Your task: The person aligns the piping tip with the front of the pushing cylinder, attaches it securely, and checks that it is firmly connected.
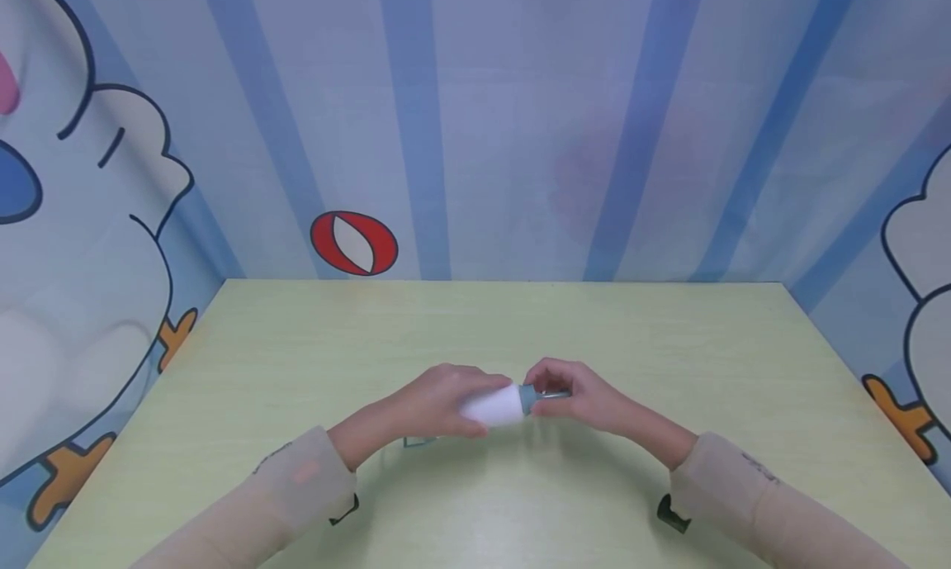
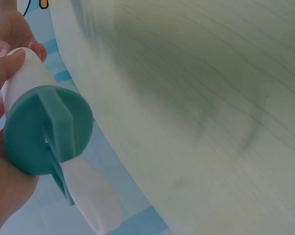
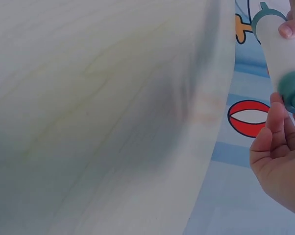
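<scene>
A white cylinder (image 1: 496, 407) with teal ends lies sideways in the air above the table, its exact kind unclear. My left hand (image 1: 442, 397) grips its body, thumb and fingers on opposite sides. In the left wrist view, a teal disc (image 2: 25, 134) caps the near end, with a teal bar and a white paddle-shaped piece (image 2: 94, 198) sticking out. The narrower teal end (image 1: 528, 399) points right, with a thin rod beyond it. My right hand (image 1: 587, 397) curls its fingers and thumb around this end. The right wrist view shows those fingertips against the teal end (image 3: 290, 90).
The pale yellow-green table (image 1: 297, 329) carries the soft shadows of both arms. Behind it stands a blue striped backdrop (image 1: 513, 139) printed with a red and white ball (image 1: 354, 244). Cartoon figures cover the side walls.
</scene>
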Available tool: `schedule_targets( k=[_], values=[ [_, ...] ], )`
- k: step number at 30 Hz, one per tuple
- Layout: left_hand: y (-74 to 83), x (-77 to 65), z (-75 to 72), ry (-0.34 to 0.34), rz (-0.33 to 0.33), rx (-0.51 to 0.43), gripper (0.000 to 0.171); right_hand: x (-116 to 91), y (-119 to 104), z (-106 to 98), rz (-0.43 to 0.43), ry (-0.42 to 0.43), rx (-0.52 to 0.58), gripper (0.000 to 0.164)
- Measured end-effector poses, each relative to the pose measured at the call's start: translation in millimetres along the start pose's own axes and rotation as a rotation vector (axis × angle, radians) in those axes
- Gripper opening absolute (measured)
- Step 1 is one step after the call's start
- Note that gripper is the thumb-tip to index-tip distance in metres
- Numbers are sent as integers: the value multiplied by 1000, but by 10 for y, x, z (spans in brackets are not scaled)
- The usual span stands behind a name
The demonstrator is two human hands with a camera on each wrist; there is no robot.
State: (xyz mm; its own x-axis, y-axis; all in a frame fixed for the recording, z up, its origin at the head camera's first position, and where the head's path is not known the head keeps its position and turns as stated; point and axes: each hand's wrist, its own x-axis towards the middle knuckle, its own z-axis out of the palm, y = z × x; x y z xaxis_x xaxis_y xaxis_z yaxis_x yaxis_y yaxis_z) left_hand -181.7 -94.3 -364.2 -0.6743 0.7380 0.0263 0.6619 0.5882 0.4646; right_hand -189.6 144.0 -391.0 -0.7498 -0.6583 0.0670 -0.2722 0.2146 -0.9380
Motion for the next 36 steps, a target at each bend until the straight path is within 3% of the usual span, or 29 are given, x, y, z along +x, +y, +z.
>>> schedule_targets(
  k=[8,13,18,27,36],
  values=[
    [-13,21,7,10,2,36,59,-6,-33,-18,84,-11,21,29],
    [-5,7,-23,15,-3,30,59,-14,-41,-30,59,24,-37,36],
    [-2,2,-31,17,4,11,58,-12,-36,-31,19,24,-54,29],
    [1,30,15,12,17,40,58,-31,-15,-47,68,-8,35,25],
    [-6,20,-3,30,28,51,58,-17,-40,-65,52,29,-32,35]
  ],
)
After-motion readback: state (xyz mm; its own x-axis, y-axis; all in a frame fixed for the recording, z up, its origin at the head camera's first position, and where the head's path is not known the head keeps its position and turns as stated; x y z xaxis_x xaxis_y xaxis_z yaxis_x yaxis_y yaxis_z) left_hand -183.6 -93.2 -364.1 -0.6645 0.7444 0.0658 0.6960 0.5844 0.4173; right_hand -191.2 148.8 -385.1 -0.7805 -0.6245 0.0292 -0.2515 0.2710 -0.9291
